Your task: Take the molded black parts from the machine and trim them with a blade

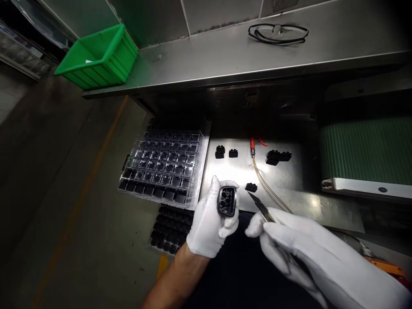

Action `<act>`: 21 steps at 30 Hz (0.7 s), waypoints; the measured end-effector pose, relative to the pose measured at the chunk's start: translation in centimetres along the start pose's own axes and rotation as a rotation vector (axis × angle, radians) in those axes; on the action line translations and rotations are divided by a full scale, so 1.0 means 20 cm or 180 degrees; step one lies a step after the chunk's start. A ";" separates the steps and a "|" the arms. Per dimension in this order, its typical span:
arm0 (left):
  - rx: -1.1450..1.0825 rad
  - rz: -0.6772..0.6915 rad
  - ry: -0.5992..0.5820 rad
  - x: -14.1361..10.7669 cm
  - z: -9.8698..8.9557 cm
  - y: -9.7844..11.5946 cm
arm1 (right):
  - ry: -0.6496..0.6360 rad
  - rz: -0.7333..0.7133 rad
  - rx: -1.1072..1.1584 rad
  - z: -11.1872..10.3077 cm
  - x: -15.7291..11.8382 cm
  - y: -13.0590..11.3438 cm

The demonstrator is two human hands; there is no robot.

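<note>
White cotton gloves on both hands. Left hand (210,223) has its grip closed around a black plastic connector housing (227,201), held upright with the open cavity face turned toward the camera. Right hand (283,240) pinches a thin dark blade tool (259,205), tip pointing up-left toward the housing but short of it; a gap shows between tip and part.

Judged step: trimming or checking one moulded part, tool poised, no contact yet. Next move would call for bringing the tip to an edge of the housing while the left hand keeps the part steady; a slip could go toward the gloved fingers.

Just beyond the hands, on the lit metal surface (289,180): one loose black part (251,187), near the blade tip. A clear hose (264,182) runs across the surface from a red fitting (252,143), close to the right hand's working space. Farther back, more loose parts (226,152) and a small cluster (278,157).

Left: clear compartment trays (162,165) stacked, black parts seated in them. Right: green ribbed belt (363,148). Farthest: steel shelf (225,56) with a green bin (98,56) and safety glasses (278,33).
</note>
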State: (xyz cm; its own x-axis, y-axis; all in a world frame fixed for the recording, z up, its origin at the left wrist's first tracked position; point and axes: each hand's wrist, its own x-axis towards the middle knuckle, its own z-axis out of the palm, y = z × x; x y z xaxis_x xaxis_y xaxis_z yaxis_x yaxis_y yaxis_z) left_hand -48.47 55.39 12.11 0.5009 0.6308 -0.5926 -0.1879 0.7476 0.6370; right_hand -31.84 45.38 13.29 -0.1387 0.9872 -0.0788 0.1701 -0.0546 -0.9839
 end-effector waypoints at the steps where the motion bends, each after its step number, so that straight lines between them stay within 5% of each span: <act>1: -0.0105 -0.0010 -0.0006 0.00 0.00 0.00 | -0.0119 0.0079 0.0233 0.00 0.00 0.02; 5: -0.0092 0.0109 0.0003 -0.03 0.02 0.01 | -0.0300 0.0396 0.1066 -0.01 0.02 0.05; 12: -0.0204 0.0155 -0.0142 -0.04 0.00 0.00 | -0.0293 0.0911 0.1138 0.01 -0.03 0.04; 21: -0.0009 0.0251 -0.0093 -0.04 0.03 -0.01 | -0.0069 0.0294 0.0679 0.00 -0.08 0.21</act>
State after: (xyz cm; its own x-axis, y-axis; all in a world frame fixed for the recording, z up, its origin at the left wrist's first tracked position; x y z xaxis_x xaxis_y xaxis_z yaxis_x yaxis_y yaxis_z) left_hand -48.45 54.66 12.80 0.5089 0.6815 -0.5260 -0.2301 0.6964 0.6797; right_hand -30.89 43.56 9.25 -0.1535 0.9732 -0.1712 -0.0267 -0.1772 -0.9838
